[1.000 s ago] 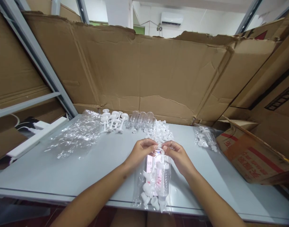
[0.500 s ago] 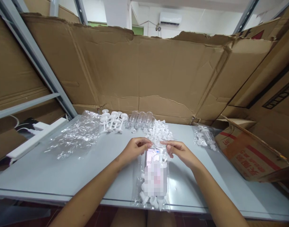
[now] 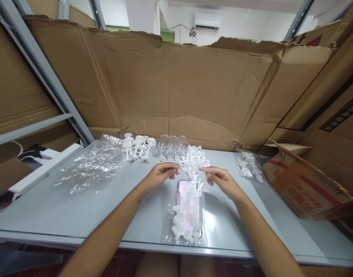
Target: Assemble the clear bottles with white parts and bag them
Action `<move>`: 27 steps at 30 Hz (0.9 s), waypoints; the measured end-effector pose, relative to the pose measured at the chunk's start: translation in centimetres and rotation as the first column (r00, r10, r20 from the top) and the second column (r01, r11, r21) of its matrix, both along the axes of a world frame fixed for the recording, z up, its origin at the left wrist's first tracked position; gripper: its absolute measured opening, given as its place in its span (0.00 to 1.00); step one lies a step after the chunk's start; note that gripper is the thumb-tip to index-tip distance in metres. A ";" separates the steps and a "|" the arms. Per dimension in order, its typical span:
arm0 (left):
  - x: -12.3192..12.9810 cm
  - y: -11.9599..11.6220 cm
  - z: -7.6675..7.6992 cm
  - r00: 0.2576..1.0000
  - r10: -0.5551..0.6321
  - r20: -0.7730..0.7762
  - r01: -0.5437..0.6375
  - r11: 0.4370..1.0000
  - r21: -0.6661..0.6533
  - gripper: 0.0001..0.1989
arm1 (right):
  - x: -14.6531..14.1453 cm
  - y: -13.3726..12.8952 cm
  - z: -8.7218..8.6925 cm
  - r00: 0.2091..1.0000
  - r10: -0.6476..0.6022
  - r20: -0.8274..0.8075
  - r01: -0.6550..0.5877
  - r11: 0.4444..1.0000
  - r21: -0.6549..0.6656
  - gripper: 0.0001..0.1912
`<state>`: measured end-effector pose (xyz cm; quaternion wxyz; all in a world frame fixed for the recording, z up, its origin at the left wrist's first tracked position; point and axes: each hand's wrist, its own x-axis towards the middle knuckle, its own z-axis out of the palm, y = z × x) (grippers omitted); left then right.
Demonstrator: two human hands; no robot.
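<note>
A clear plastic bag (image 3: 169, 231) with white plastic pieces (image 3: 188, 235) at its bottom lies near the table's front edge. My left hand (image 3: 162, 173) pinches the bag's top edge on the left, and my right hand (image 3: 218, 177) pinches it on the right. A phone (image 3: 182, 186) shows through or beside the bag; which one, I cannot tell. Just beyond my fingers is a pile of small white pieces (image 3: 193, 156). Clear cylinders (image 3: 172, 144) and white plungers (image 3: 139, 148) stand or lie to its left.
Crumpled clear bags (image 3: 92, 165) lie at the left, by a white power strip (image 3: 46, 169). A filled bag (image 3: 250, 167) is at the right, beside an open cardboard box (image 3: 303, 184). Cardboard (image 3: 193, 88) walls the back of the grey table (image 3: 130, 219).
My hands have moved slightly apart and up with the bag's top edge between them. The bag's lower end has shifted a little away from the table's front edge.
</note>
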<state>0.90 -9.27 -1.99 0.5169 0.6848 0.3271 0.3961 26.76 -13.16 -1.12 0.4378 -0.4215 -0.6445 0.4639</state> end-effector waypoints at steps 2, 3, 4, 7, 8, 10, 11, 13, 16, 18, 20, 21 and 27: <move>-0.1 0.1 0.1 1.000 -0.010 -0.001 0.010 1.000 0.003 0.12 | -0.2 0.1 -0.3 0.999 -0.027 -0.020 0.027 1.000 0.002 0.13; -0.2 0.1 0.1 1.000 -0.015 -0.001 0.015 1.000 0.002 0.12 | -0.3 0.2 -0.4 0.999 -0.036 -0.029 0.036 0.999 0.002 0.13; -0.2 0.1 0.1 1.000 -0.026 -0.002 0.026 1.000 0.000 0.12 | -0.4 0.2 -0.5 0.999 -0.040 -0.037 0.040 0.999 0.001 0.14; -0.2 -0.1 0.2 0.996 -0.083 -0.030 0.083 0.997 -0.006 0.15 | -0.4 0.3 -0.5 0.997 -0.043 -0.065 0.043 0.999 0.000 0.14; -0.2 -0.1 0.2 0.994 -0.098 -0.052 0.098 0.995 -0.009 0.16 | -0.4 0.3 -0.5 0.996 -0.045 -0.074 0.045 0.999 -0.002 0.13; -0.3 -0.1 0.2 0.990 -0.102 -0.099 0.101 0.995 -0.018 0.16 | -0.4 0.3 -0.5 0.995 -0.054 -0.085 0.053 0.999 -0.010 0.12; -0.3 0.0 0.2 0.989 -0.092 -0.112 0.090 0.996 -0.022 0.15 | -0.4 0.4 -0.5 0.994 -0.061 -0.087 0.060 0.998 -0.012 0.11; -0.3 0.0 0.1 0.993 -0.065 -0.097 0.064 0.998 -0.020 0.14 | -0.3 0.5 -0.6 0.993 -0.075 -0.091 0.075 0.997 -0.001 0.08; -0.1 -0.1 0.2 0.999 -0.036 -0.037 0.037 0.999 0.017 0.12 | 0.0 0.5 -0.6 0.994 -0.054 -0.099 0.062 0.995 0.072 0.06; 0.0 -0.2 0.4 1.000 -0.020 -0.006 0.020 0.998 0.060 0.11 | 0.2 0.4 -0.4 0.995 -0.038 -0.088 0.050 0.989 0.139 0.08; 0.1 -0.3 0.5 1.000 -0.004 0.019 0.002 0.995 0.095 0.11 | 0.4 0.2 -0.2 0.997 -0.046 -0.062 0.058 0.978 0.199 0.11; 0.2 -0.4 0.5 1.000 0.004 0.027 -0.006 0.995 0.104 0.10 | 0.5 0.1 0.0 0.998 -0.052 -0.046 0.061 0.973 0.223 0.12; 0.4 -0.4 0.3 0.997 0.035 0.067 -0.040 0.997 0.069 0.09 | 0.3 -0.4 0.7 0.998 -0.060 0.038 0.047 0.958 0.281 0.12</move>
